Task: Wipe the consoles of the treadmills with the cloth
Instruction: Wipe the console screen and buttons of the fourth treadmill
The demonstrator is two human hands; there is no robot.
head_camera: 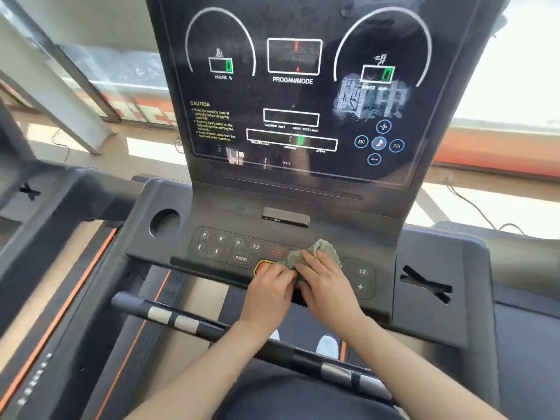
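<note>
A dark treadmill console point(303, 204) fills the middle of the head view, with a glossy display panel point(291, 95) above and a button strip point(230, 247) below. A crumpled grey-green cloth point(318, 251) lies on the button strip near its centre. My right hand point(327, 286) lies over the cloth with fingers curled onto it. My left hand point(269, 287) pinches the cloth's left edge, just beside a red stop button point(263, 266). A smeared whitish patch point(369, 100) marks the display's right side.
A round cup holder point(164, 222) sits left of the buttons. The black handlebar point(242, 331) with silver pulse sensors crosses below my forearms. A neighbouring treadmill's frame point(45, 237) stands to the left, and windows lie behind the console.
</note>
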